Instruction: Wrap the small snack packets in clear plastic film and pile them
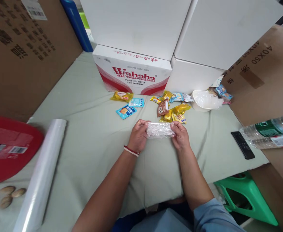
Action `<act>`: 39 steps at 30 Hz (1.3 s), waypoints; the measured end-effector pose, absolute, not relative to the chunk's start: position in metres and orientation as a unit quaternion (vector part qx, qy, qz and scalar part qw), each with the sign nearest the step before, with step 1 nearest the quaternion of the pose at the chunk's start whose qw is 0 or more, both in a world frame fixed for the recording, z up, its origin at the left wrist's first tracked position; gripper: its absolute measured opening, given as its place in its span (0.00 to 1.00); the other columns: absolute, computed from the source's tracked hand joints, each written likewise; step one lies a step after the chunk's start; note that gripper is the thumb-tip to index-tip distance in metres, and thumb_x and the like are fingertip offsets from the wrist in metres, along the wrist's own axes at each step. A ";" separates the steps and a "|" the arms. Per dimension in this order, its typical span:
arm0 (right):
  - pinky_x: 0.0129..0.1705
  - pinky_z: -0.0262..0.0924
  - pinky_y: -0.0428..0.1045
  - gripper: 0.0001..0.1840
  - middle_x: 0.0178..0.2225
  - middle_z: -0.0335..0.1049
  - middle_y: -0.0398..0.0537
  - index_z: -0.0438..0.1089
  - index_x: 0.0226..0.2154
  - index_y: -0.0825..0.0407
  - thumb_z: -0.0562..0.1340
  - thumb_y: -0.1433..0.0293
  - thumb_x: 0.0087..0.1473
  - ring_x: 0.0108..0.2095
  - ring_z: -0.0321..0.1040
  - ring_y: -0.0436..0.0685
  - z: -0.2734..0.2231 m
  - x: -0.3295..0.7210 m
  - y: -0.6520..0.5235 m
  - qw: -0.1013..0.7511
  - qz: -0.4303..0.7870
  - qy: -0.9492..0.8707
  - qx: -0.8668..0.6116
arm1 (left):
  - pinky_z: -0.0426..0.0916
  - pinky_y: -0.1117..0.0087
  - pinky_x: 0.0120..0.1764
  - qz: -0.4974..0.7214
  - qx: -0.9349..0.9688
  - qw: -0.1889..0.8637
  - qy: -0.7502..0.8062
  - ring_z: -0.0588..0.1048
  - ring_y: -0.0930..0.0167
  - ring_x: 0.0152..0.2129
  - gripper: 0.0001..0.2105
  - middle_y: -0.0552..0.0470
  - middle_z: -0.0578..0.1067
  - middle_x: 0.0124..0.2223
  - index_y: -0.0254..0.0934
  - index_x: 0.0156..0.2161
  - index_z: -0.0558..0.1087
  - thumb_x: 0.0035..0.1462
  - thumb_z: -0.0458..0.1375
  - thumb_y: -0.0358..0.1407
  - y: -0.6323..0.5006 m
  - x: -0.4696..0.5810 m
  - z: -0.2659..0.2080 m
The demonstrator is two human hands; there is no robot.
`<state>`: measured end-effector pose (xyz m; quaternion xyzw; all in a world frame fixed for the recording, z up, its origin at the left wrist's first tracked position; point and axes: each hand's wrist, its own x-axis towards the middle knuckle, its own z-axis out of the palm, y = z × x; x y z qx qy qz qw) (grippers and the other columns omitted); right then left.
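A crinkled, transparent plastic bag or wrap [160, 130] is stretched between my hands above the cloth-covered table [93, 145]. My left hand [138, 135] pinches its left end with thumb and fingers. At the opposite end my right hand [181, 135] grips it the same way. Just beyond the plastic lie snack packets: a brown packet [163, 108], a yellow biscuit packet [179, 118] and several yellow-wrapped ones [181, 108]. Further left are a blue packet [126, 111], a light blue packet [136, 102] and another yellow-wrapped snack [121, 96].
A Wahaha water carton [134, 72] stands behind the snacks. To the right are a white bowl [201, 108] with plastic bags, a black phone [243, 145] and plastic bottles [269, 129]. A film roll [42, 174] and a red round object [11, 161] lie left; a green stool [257, 203] stands below.
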<state>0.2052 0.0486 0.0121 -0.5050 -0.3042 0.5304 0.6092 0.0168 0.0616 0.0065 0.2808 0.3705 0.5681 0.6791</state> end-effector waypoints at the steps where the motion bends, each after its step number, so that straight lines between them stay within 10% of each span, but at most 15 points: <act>1: 0.19 0.48 0.43 0.22 0.25 0.64 0.36 0.71 0.33 0.49 0.78 0.58 0.40 0.21 0.53 0.46 0.013 0.205 0.049 0.608 0.542 -0.289 -0.503 | 0.70 0.72 0.32 0.559 0.265 0.693 0.369 0.71 0.71 0.32 0.25 0.53 0.74 0.39 0.40 0.35 0.65 0.46 0.72 0.53 0.061 0.016 0.007; 6: 0.18 0.50 0.42 0.24 0.28 0.65 0.36 0.69 0.34 0.49 0.78 0.58 0.38 0.23 0.57 0.46 0.011 0.204 0.051 0.641 0.518 -0.257 -0.505 | 0.76 0.68 0.36 0.477 0.289 0.758 0.338 0.77 0.66 0.41 0.35 0.48 0.76 0.48 0.40 0.47 0.70 0.43 0.73 0.61 0.055 0.016 0.010; 10: 0.24 0.58 0.45 0.23 0.30 0.65 0.39 0.70 0.35 0.48 0.75 0.52 0.45 0.26 0.60 0.49 0.006 0.205 0.050 0.611 0.466 -0.321 -0.554 | 0.72 0.72 0.32 0.475 0.330 0.720 0.383 0.74 0.73 0.29 0.27 0.52 0.76 0.33 0.35 0.36 0.73 0.42 0.76 0.54 0.058 0.018 0.007; 13: 0.45 0.69 0.55 0.23 0.42 0.73 0.49 0.74 0.42 0.47 0.71 0.49 0.52 0.43 0.69 0.59 0.010 0.204 0.045 0.587 0.284 -0.479 -0.588 | 0.65 0.74 0.27 0.509 0.334 0.678 0.412 0.70 0.76 0.23 0.24 0.54 0.74 0.27 0.35 0.30 0.71 0.45 0.74 0.53 0.062 0.018 0.002; 16: 0.63 0.59 0.63 0.26 0.51 0.75 0.52 0.78 0.47 0.43 0.76 0.52 0.47 0.57 0.64 0.67 0.018 0.201 0.041 0.498 0.193 -0.652 -0.539 | 0.62 0.74 0.26 0.506 0.359 0.660 0.423 0.67 0.77 0.21 0.22 0.55 0.73 0.25 0.36 0.29 0.70 0.48 0.72 0.52 0.064 0.017 0.001; 20: 0.53 0.63 0.60 0.06 0.35 0.77 0.48 0.82 0.37 0.41 0.70 0.59 0.58 0.42 0.68 0.63 0.018 0.196 0.038 0.437 0.249 -0.692 -0.519 | 0.60 0.75 0.24 0.498 0.347 0.682 0.407 0.67 0.77 0.21 0.24 0.54 0.75 0.28 0.37 0.31 0.69 0.48 0.72 0.55 0.062 0.014 0.008; 29: 0.36 0.63 0.50 0.16 0.29 0.76 0.43 0.82 0.37 0.47 0.71 0.52 0.56 0.29 0.67 0.54 0.010 0.184 0.030 0.472 0.519 -0.519 -0.488 | 0.64 0.73 0.27 0.463 0.430 0.658 0.410 0.67 0.75 0.22 0.21 0.56 0.72 0.25 0.36 0.32 0.74 0.46 0.73 0.51 0.061 0.016 0.004; 39: 0.32 0.60 0.47 0.22 0.27 0.70 0.39 0.75 0.30 0.49 0.78 0.52 0.41 0.26 0.61 0.50 0.012 0.189 0.043 0.592 0.538 -0.334 -0.498 | 0.61 0.72 0.28 0.498 0.393 0.650 0.419 0.65 0.75 0.22 0.21 0.57 0.70 0.24 0.37 0.31 0.72 0.47 0.72 0.52 0.062 0.013 0.002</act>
